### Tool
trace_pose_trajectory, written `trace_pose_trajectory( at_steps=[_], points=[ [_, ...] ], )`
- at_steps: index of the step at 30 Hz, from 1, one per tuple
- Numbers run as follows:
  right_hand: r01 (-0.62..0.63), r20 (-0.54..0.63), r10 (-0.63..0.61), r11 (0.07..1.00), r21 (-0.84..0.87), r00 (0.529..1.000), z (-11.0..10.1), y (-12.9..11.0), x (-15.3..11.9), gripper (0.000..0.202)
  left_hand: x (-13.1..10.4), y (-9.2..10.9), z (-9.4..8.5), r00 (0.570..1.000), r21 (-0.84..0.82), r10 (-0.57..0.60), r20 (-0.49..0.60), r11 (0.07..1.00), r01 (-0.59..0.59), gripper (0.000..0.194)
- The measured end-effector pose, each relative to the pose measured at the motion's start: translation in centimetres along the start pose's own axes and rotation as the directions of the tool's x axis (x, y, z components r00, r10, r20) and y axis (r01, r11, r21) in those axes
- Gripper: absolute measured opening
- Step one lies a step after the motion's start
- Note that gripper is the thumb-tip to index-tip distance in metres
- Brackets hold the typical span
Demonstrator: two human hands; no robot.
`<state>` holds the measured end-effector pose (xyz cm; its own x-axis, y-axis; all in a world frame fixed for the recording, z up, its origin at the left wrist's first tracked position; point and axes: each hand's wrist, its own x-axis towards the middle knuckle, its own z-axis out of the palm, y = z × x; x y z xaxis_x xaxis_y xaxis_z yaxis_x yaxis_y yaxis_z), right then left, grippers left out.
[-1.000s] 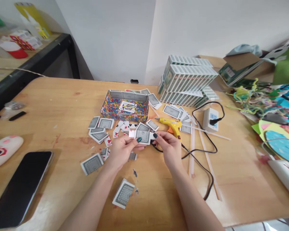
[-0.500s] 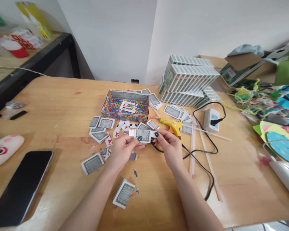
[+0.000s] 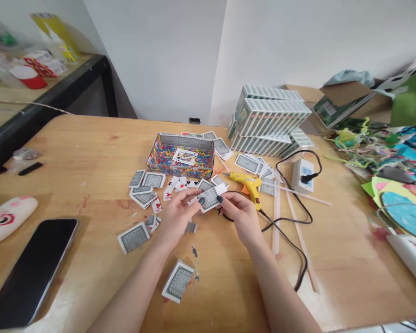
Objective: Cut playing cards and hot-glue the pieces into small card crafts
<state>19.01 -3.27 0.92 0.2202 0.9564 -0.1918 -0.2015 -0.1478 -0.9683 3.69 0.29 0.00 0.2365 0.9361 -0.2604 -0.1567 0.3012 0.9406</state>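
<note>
Counter (image 3: 90, 152), wooden, with one white rounded object (image 3: 12, 219) at far left and one dark-screened phone (image 3: 33, 273) near it. Next, one grey-backed card (image 3: 133, 237), then an overlapping group of at least four more cards (image 3: 154, 180) farther back. Left hand (image 3: 175, 217) with forearm slanting in from below, wrist straight, thumb on top, fingers underneath, clamped on one held card (image 3: 210, 198). Between the forearms, one nearer card (image 3: 178, 280); farther back, one open speckled box (image 3: 173, 169) with at least one face-up card (image 3: 185, 157) inside. Held card back side up, tilted, between both hands, a pale piece jutting at its upper right; number of layers impossible to tell. Right hand (image 3: 243, 216) with forearm angled inward, fingers curled, thumb and fingertips pinched on the card's right side. Just beyond, one yellow glue gun (image 3: 247, 182), at least four wrapped bundles (image 3: 270, 120), at least three translucent sticks (image 3: 301, 236) and one white power socket (image 3: 300, 178).
</note>
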Motion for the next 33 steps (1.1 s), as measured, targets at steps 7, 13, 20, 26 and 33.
trace_pose_trajectory(
  at_steps=[7,13,20,26,33],
  points=[
    [-0.005,0.067,0.016,0.987,-0.163,0.998,-0.2,0.3,-0.1,0.018,0.3,0.3,-0.7,0.996,0.041,-0.080,0.044,0.996,0.078,0.032],
    [0.040,0.056,-0.032,0.987,-0.155,0.998,-0.2,0.4,-0.2,0.016,0.2,0.2,-0.7,0.975,0.059,-0.193,0.110,0.981,0.187,0.031],
    [0.061,-0.008,-0.063,0.989,-0.132,0.998,-0.4,1.0,0.1,0.020,0.2,0.3,-0.6,0.989,0.094,-0.110,0.096,0.990,0.101,0.027],
    [0.059,-0.019,-0.061,0.995,-0.085,0.998,-0.5,0.8,0.2,0.018,0.4,0.2,-0.7,0.997,0.119,-0.029,0.068,0.993,0.021,0.023],
    [0.043,-0.020,-0.045,0.997,-0.066,0.999,-0.5,0.7,0.1,0.021,0.3,0.3,-0.5,0.998,0.078,-0.037,0.044,0.996,0.034,0.029]
  ],
)
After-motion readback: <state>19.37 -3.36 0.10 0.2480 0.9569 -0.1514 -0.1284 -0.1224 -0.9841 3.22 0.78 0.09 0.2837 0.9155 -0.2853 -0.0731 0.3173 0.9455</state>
